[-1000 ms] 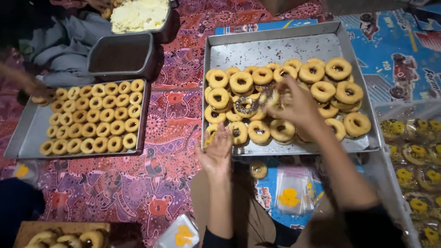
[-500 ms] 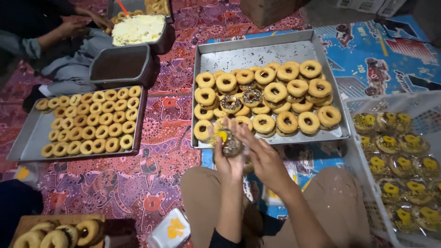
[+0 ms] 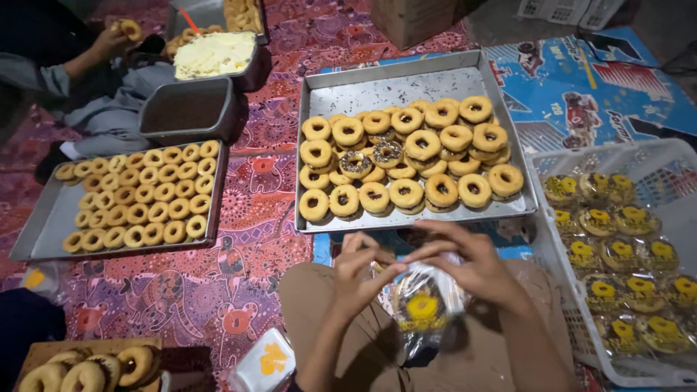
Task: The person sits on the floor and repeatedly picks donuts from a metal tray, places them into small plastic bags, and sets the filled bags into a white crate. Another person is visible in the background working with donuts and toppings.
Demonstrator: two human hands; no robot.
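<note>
Clear plastic crinkles as both hands, left (image 3: 361, 279) and right (image 3: 475, 270), close their fingers on a bagged doughnut (image 3: 423, 305) just below the big tray (image 3: 406, 83). Right of the tray, a white basket (image 3: 581, 305) holds many finished bags; plenty of doughnuts (image 3: 406, 156) lie unbagged.

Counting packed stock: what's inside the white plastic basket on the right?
The white plastic basket holds clear-bagged doughnuts with yellow round labels, one layer showing; anything beneath them is covered, and the frame edge cuts the basket.

doughnuts (image 3: 406, 156): golden brown | trays (image 3: 406, 83): grey | mat (image 3: 218, 290): red, patterned | bag (image 3: 425, 308): clear, yellow sticker | basket (image 3: 653, 156): white
</note>
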